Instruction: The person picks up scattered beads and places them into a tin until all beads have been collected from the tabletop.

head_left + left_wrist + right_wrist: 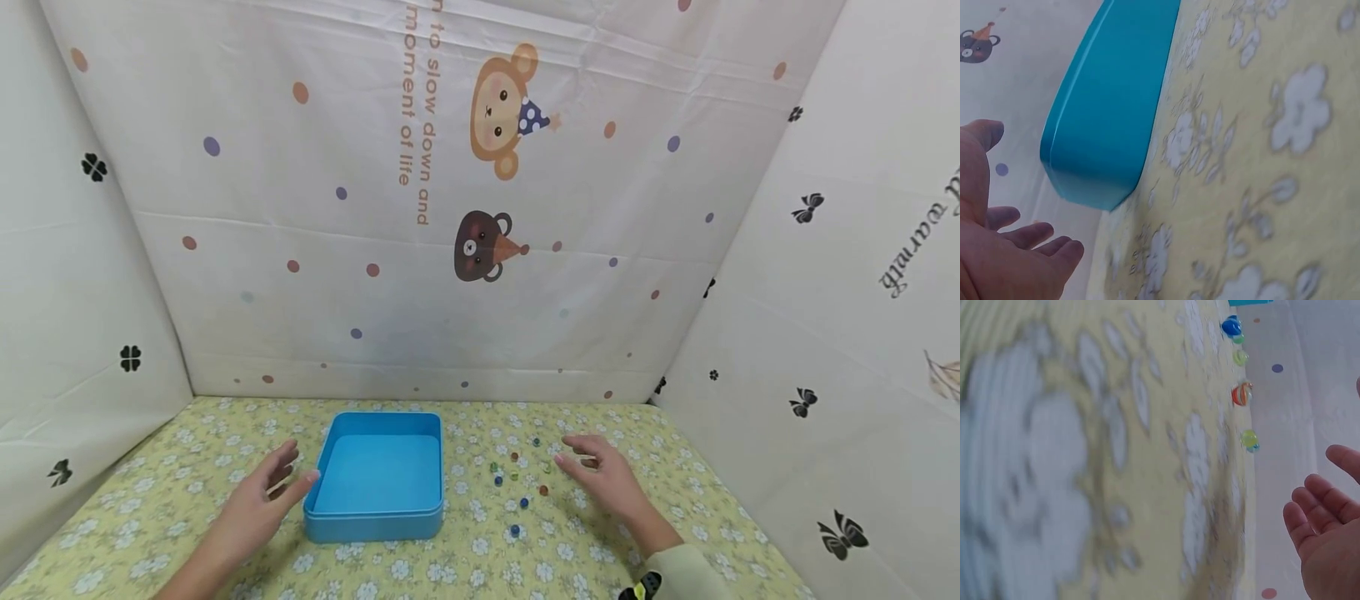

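Lying left of the right hand (pixel 606 479), fingers spread from thumb, are nine marbles (pixel 514 476). One blue box (pixel 375 527) stands just right of the left hand (pixel 251 508), fingers likewise spread.

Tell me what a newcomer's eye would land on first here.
Probably the bright blue box, open-topped on the flowered cloth, with the left hand beside it. Next, the small glassy marbles scattered between the box and the right hand. Above, the sideways cartoon monkey and bear stand out on the pale backdrop.
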`<state>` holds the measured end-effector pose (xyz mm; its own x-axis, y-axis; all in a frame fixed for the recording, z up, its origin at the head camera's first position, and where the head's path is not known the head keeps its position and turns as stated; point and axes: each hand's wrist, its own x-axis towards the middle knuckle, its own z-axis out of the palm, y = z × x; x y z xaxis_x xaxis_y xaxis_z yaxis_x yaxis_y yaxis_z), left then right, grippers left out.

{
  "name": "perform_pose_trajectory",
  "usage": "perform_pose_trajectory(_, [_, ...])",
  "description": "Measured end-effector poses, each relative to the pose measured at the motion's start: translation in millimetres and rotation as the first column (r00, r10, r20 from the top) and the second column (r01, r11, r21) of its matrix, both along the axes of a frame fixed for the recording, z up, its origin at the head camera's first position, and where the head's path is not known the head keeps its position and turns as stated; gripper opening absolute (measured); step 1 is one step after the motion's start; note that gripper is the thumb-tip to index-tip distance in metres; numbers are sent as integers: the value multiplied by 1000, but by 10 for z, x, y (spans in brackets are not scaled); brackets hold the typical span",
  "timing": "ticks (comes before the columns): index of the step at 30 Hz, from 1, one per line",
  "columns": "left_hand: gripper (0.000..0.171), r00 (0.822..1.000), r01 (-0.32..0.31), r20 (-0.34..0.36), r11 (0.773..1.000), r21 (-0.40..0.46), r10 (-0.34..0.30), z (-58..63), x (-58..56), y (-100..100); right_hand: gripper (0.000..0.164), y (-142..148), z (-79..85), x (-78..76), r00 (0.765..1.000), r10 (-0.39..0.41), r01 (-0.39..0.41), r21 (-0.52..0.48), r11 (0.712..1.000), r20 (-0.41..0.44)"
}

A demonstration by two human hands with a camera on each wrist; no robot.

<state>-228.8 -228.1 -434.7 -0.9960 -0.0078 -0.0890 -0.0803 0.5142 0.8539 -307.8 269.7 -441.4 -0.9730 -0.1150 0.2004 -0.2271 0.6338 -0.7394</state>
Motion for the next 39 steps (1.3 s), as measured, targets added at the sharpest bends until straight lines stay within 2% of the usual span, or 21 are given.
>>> perform_pose_trajectory(12, [99,1000,-24,14,997,68,23,-107,22,79,43,-108,-86,-66,999,-47,47,-43,998,8])
perform_pose_trajectory(18, [96,1000,-5,22,996,93,3,-143,-16,78,36,-140,-102,-94,995,-63,68,-67,995,73])
perform_pose_trajectory(23, [95,1000,9,23,994,109,-12,-144,3,87,41,-162,-127,-107,992,-55,67,-105,992,115])
perform_pose_trajectory(26, [95,999,19,32,989,148,-24,-145,12,98,41,-178,-136,-114,991,-49,64,-123,990,127])
perform_pose_trajectory(30, [95,998,26,48,981,190,-35,-158,7,109,36,-200,-151,-136,990,-53,67,-107,992,129])
perform_pose_trajectory(39, [96,997,33,55,975,220,-46,-191,27,108,29,-218,-179,-177,988,-72,82,-72,994,138])
